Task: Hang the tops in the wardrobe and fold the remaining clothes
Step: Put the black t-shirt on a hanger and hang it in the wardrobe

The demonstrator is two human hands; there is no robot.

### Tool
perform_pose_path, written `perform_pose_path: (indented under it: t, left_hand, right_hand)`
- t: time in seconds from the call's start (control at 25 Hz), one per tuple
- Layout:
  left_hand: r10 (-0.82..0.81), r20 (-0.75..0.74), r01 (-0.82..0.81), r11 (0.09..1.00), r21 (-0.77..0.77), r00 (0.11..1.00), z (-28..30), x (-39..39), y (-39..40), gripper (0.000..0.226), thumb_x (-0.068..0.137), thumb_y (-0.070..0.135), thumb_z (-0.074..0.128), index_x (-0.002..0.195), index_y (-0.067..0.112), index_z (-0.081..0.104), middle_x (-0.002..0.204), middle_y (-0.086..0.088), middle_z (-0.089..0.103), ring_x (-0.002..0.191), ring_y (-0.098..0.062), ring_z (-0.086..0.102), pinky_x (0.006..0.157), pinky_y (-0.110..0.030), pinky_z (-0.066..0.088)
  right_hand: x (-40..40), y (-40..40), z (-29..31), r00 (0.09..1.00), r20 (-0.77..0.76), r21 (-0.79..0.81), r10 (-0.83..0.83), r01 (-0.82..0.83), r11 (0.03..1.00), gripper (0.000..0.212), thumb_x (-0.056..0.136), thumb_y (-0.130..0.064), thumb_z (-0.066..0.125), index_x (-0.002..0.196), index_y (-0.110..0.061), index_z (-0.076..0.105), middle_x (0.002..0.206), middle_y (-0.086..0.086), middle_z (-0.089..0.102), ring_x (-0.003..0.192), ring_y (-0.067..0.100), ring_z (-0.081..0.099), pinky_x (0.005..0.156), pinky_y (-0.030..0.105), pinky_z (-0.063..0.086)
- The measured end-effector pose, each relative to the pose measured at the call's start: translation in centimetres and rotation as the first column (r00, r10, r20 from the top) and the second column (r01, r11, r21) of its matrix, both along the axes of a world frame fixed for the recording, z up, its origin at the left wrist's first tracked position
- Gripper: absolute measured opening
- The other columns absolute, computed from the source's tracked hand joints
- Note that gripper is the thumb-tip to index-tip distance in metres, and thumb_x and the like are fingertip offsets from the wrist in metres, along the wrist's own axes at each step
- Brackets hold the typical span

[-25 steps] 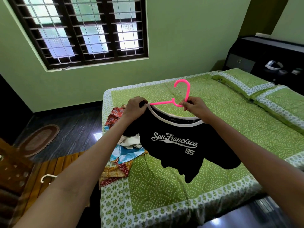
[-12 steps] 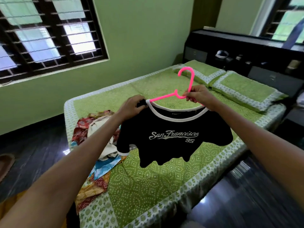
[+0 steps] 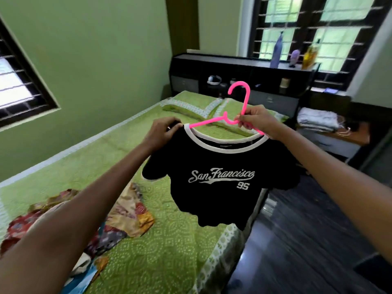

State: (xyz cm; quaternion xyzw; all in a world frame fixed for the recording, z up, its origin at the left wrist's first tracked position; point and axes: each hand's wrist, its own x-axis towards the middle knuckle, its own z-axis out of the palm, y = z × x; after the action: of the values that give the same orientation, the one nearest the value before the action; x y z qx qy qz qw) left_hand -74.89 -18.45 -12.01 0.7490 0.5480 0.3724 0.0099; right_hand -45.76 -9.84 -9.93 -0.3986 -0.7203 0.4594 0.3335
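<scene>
While the black T-shirt hangs on the pink hanger above the bed's near right edge, left hand pinches its shoulder and right hand grips the hanger neck. Unfolded clothes wait at left; no wardrobe shows.

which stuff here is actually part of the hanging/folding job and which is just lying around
Part of the job:
black top
pink hanger
pile of patterned clothes on the bed

Just lying about:
folded white cloth
bottles on the sill
</scene>
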Motion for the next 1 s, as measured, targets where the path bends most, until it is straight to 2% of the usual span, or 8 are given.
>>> perform_pose_path:
  t: [0.12, 0.24, 0.4, 0.52, 0.64, 0.8, 0.92, 1.0]
  left_hand:
    - [-0.006, 0.171, 0.085, 0.885, -0.457, 0.985, 0.8, 3.8, 6.3, 0.024, 0.094, 0.017, 0.056, 0.097, -0.005, 0.064, 0.085, -0.013, 0.057, 0.080, -0.015, 0.048, 0.064, -0.026, 0.034]
    - [-0.074, 0.257, 0.211, 0.800, -0.562, 0.964, 0.6, 8.7, 11.6, 0.019, 0.094, 0.022, 0.056, 0.091, 0.004, 0.063, 0.082, -0.006, 0.056, 0.075, -0.014, 0.049, 0.063, -0.025, 0.035]
    - [-0.252, 0.271, 0.343, 0.860, -0.378, 0.929, 0.3, 15.1, 17.1, 0.008, 0.088, 0.021, 0.065, 0.093, 0.014, 0.064, 0.083, 0.002, 0.065, 0.073, -0.007, 0.060, 0.068, -0.020, 0.046]
    - [-0.411, 0.016, 0.407, 0.894, -0.185, 0.911, -0.2, 20.1, 22.4, 0.017, 0.083, 0.008, 0.069, 0.099, 0.004, 0.069, 0.092, -0.009, 0.070, 0.085, -0.017, 0.064, 0.072, -0.018, 0.043]
    - [-0.494, -0.125, 0.504, 0.861, 0.065, 0.861, -0.2, 24.9, 28.5, 0.017, 0.084, 0.005, 0.062, 0.098, -0.003, 0.068, 0.089, -0.016, 0.070, 0.082, -0.017, 0.063, 0.070, -0.013, 0.034]
    - [-0.575, -0.161, 0.594, 0.796, 0.117, 0.802, 0.6, 30.0, 37.2, 0.023, 0.085, 0.011, 0.058, 0.099, -0.005, 0.067, 0.089, -0.016, 0.069, 0.081, -0.020, 0.064, 0.073, -0.014, 0.037]
    - [-0.633, -0.159, 0.650, 0.752, 0.108, 0.758, 1.4, 34.0, 43.9, 0.026, 0.086, 0.014, 0.057, 0.100, -0.005, 0.067, 0.086, -0.014, 0.067, 0.079, -0.016, 0.061, 0.071, -0.014, 0.037]
    - [-0.662, -0.135, 0.676, 0.725, 0.135, 0.737, 1.4, 36.6, 47.7, 0.024, 0.086, 0.013, 0.057, 0.099, -0.005, 0.067, 0.086, -0.014, 0.066, 0.079, -0.010, 0.056, 0.071, -0.015, 0.038]
  right_hand:
    - [5.2, 2.4, 0.5, 0.998, 0.019, 0.020, -0.062, 0.061, 0.998, 0.016, 0.089, -0.002, 0.059, 0.073, -0.007, 0.063, 0.047, -0.005, 0.060, 0.040, 0.001, 0.042, 0.042, 0.012, 0.033]
    - [10.5, 4.6, 0.7, 0.990, 0.032, 0.034, -0.140, 0.139, 0.990, 0.014, 0.088, -0.003, 0.059, 0.076, -0.006, 0.064, 0.048, -0.006, 0.060, 0.040, 0.001, 0.042, 0.043, 0.012, 0.032]
    - [16.9, 7.5, 1.0, 0.952, 0.011, 0.044, -0.306, 0.305, 0.951, 0.012, 0.088, -0.003, 0.060, 0.078, -0.003, 0.065, 0.047, -0.007, 0.061, 0.041, -0.001, 0.044, 0.042, 0.009, 0.033]
    - [21.6, 10.3, 1.6, 0.920, 0.003, 0.033, -0.391, 0.391, 0.920, 0.012, 0.088, -0.003, 0.061, 0.078, -0.006, 0.066, 0.050, -0.006, 0.062, 0.043, 0.000, 0.048, 0.044, 0.010, 0.038]
    - [26.2, 13.7, 2.1, 0.881, 0.017, 0.087, -0.473, 0.470, 0.878, 0.004, 0.086, -0.004, 0.063, 0.085, -0.004, 0.067, 0.056, -0.005, 0.065, 0.047, 0.001, 0.054, 0.049, 0.012, 0.045]
    - [33.9, 18.1, 2.8, 0.768, 0.354, 0.272, -0.533, 0.461, 0.845, 0.020, 0.073, -0.006, 0.077, 0.091, -0.010, 0.068, 0.077, 0.004, 0.067, 0.065, 0.003, 0.058, 0.067, 0.025, 0.049]
    - [41.2, 20.2, 2.8, 0.650, 0.547, 0.168, -0.527, 0.532, 0.830, 0.033, 0.070, -0.004, 0.080, 0.098, -0.014, 0.065, 0.091, 0.006, 0.068, 0.083, 0.014, 0.061, 0.080, 0.027, 0.049]
    - [44.7, 20.6, 2.5, 0.596, 0.545, 0.168, -0.590, 0.612, 0.773, 0.022, 0.071, -0.002, 0.078, 0.086, -0.015, 0.068, 0.084, 0.004, 0.069, 0.076, 0.010, 0.062, 0.079, 0.028, 0.049]
